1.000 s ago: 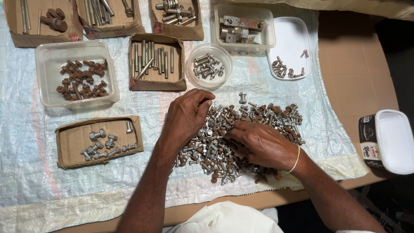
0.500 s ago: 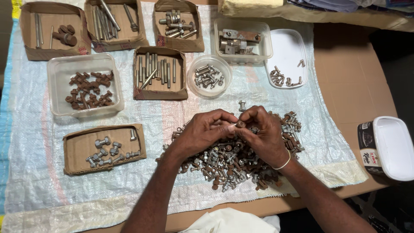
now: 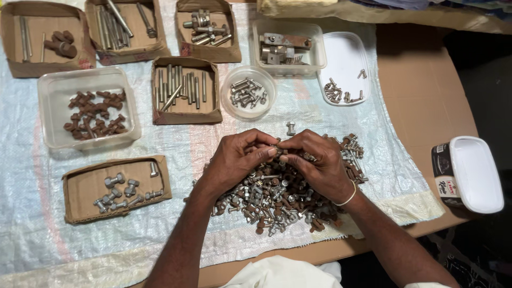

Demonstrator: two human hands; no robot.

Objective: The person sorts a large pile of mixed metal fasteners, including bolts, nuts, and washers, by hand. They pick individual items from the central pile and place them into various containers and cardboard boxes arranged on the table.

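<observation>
Head view shows us a small bolt [image 3: 277,149] pinched between our 2 hands, just above the big pile of mixed bolts and nuts [image 3: 277,197] on the white woven sheet [image 3: 213,250]. Our left hand [image 3: 237,160] closes its fingertips on 1 end of the piece, and our right hand [image 3: 317,162] closes on the other end; both hands are curled, not flat. The piece itself is mostly hidden by the fingers, so we cannot tell if a nut sits on it.

To do this step well, we judge that we should keep the piece over the pile, so that anything which slips falls back there, and hold 1 side firm while the other side turns.

Around the pile, a single bolt [image 3: 290,128] stands alone just behind our hands. Further out we see a round clear tub of small screws [image 3: 248,93], a cardboard tray of long thin bolts [image 3: 184,90], a clear box of rusty brown nuts [image 3: 93,112], and a cardboard tray of grey bolts [image 3: 120,186] at the left.
</observation>
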